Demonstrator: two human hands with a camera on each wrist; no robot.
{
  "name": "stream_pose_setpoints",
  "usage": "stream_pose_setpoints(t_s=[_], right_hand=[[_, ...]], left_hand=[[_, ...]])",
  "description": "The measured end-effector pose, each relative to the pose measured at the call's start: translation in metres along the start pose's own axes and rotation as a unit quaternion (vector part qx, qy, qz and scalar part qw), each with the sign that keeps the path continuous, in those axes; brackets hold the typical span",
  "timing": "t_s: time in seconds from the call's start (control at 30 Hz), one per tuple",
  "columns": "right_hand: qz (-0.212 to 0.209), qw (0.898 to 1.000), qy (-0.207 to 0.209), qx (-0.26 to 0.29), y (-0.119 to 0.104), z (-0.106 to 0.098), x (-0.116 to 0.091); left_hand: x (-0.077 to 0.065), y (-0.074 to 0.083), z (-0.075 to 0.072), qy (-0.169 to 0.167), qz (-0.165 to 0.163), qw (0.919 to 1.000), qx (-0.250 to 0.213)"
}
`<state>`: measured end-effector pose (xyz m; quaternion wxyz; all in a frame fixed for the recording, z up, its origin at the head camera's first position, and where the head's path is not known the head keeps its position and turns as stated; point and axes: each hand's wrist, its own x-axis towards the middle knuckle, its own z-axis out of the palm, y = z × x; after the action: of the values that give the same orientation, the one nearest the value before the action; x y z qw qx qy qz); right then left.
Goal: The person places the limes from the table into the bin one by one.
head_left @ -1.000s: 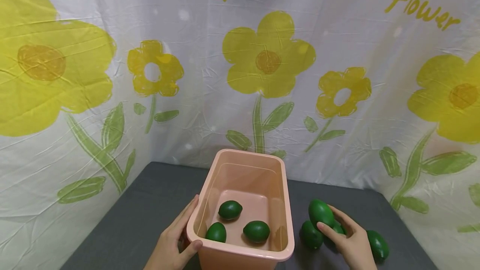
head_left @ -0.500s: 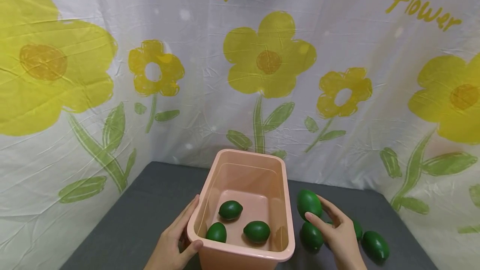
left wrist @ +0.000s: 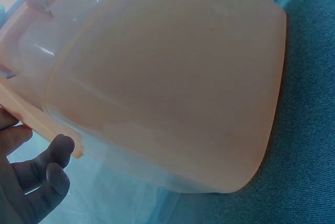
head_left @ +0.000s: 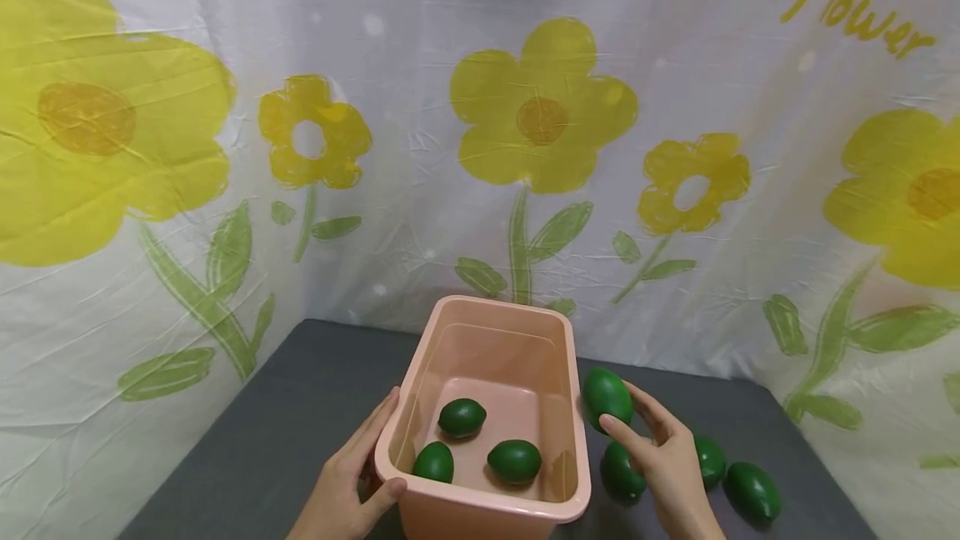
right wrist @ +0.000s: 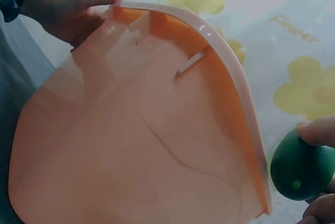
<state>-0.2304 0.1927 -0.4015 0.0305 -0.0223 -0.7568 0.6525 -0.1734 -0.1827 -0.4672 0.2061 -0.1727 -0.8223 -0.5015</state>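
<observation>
A pink plastic bin [head_left: 487, 515] stands mid-table with three green limes in it: one lime [head_left: 462, 418] toward the back, another lime [head_left: 514, 462] at right, a third lime [head_left: 433, 463] at the front left. My left hand [head_left: 351, 473] grips its left front corner, thumb over the rim; the left wrist view has fingertips [left wrist: 62, 148] under the rim's edge. Just outside the right rim, my right hand [head_left: 663, 457] holds a lime [head_left: 606, 398] between thumb and fingers. That held lime [right wrist: 298, 169] shows beside the rim in the right wrist view.
On the dark grey table [head_left: 247, 440], more limes lie right of the bin: one lime [head_left: 621, 472] partly behind my right hand, another lime [head_left: 708, 461] beyond it, and a lime [head_left: 752, 492] farthest right. A flower-printed curtain [head_left: 405, 232] hangs behind and along the sides.
My right hand has lifted its lime up and leftward from the group on the table to beside the bin's right rim. The left hand keeps its hold on the bin.
</observation>
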Motion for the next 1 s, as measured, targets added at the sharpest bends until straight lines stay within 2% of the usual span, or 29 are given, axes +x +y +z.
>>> stream_pose_setpoints(t_s=[0.27,0.4,0.5,0.67,0.9,1.0], right_hand=[[-0.028,0.999,0.008,0.019,-0.003,0.015,0.003],[-0.029,0.999,0.004,0.023,-0.007,0.02,0.004],[-0.037,0.999,0.001,0.029,-0.009,0.026,0.004],[-0.044,0.998,-0.003,0.043,-0.011,0.039,0.005],[-0.054,0.997,-0.013,0.053,-0.01,0.05,0.008],[-0.059,0.997,-0.015,0.053,-0.01,0.052,0.009]], left_hand=[[0.001,0.001,-0.001,0.006,-0.013,0.9988,0.046],[0.002,0.002,-0.001,0.002,-0.021,0.9984,0.052],[0.001,0.001,0.0,0.003,-0.015,0.9984,0.055],[0.002,-0.001,0.001,0.001,-0.018,0.9986,0.049],[0.004,0.006,0.0,-0.003,-0.071,0.9973,0.018],[0.004,0.007,0.0,-0.001,-0.071,0.9974,0.015]])
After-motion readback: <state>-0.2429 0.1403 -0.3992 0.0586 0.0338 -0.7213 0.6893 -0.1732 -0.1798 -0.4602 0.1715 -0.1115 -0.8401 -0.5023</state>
